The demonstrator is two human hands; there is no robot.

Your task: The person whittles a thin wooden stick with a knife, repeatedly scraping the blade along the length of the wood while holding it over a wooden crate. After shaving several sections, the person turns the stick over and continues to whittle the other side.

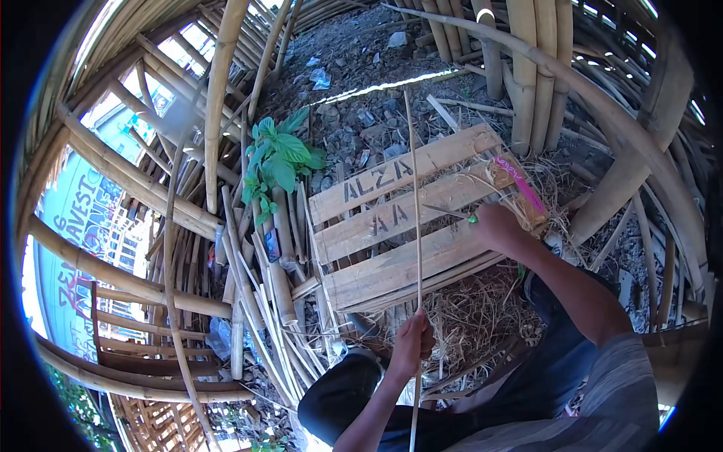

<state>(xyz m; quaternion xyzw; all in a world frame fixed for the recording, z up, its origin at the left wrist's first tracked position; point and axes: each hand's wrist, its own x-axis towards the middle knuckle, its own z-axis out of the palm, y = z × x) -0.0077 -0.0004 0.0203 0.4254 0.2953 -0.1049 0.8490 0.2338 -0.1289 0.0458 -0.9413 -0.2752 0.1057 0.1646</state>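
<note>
My left hand (413, 343), low in the middle of the view, is closed around a long thin bamboo strip (416, 203). The strip stands nearly upright in the view and crosses in front of a slatted wooden crate (376, 279) marked "ALZA". Over the crate's right part, my right hand (497, 228) is closed on a knife (446, 211) whose handle end shows green. Its thin blade points left towards the strip, and whether the two touch is unclear. A pink tag (518, 183) lies on the crate's right end.
Bamboo poles (221, 98) frame the left side, and more stand at the upper right. A leafy green plant (280, 158) grows left of the crate. Thin cut strips (260, 309) lie beside my knees. Shavings (482, 309) and rubble cover the ground.
</note>
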